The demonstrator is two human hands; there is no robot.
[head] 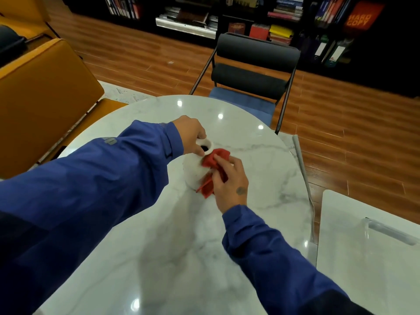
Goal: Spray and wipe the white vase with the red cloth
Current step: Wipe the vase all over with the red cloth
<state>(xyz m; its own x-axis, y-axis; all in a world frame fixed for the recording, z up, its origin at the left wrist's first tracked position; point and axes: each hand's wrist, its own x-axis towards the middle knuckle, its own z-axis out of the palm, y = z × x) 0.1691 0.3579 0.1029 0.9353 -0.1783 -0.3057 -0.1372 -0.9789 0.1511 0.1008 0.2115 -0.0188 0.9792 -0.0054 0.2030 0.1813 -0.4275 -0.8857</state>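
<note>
The white vase stands upright near the middle of the round marble table. My left hand grips the vase's rim from the left, thumb and fingers curled round the mouth. My right hand holds the red cloth and presses it against the vase's right shoulder and side. Part of the cloth hangs below my right palm towards the table. No spray bottle is in view.
A black chair with a blue seat stands at the table's far side. An orange sofa is at the left. A second white table sits close on the right, with a clear object on it. Bookshelves line the back.
</note>
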